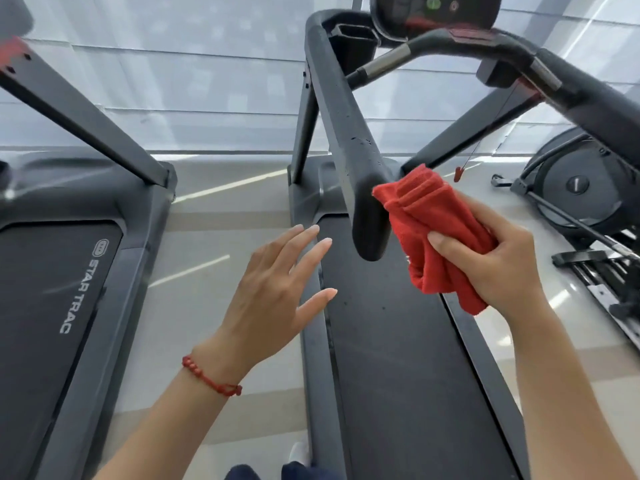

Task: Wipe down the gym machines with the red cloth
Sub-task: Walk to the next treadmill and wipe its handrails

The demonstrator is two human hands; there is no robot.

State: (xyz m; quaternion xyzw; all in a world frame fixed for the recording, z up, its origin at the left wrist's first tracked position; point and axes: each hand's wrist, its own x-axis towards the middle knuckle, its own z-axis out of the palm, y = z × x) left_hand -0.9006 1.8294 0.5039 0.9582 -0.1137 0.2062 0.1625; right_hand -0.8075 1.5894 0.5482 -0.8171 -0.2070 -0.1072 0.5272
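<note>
A folded red cloth [429, 233] is gripped in my right hand [498, 261], just right of the rounded end of the treadmill's black left handrail [349, 140]. The cloth's top edge sits against that rail end. My left hand [277, 289] hovers open, fingers spread, left of the rail end and above the treadmill's side rail, touching nothing. A red bead bracelet circles the left wrist. The treadmill belt [398, 341] runs below both hands. Its console [433, 12] is at the top, with a right handrail [571, 84] sloping down.
A second treadmill [62, 271] marked STAR TRAC stands to the left, its upright [86, 112] slanting across. An elliptical machine [581, 188] with pedals stands to the right. A red safety clip [458, 174] dangles on a cord. Pale floor lies between the machines.
</note>
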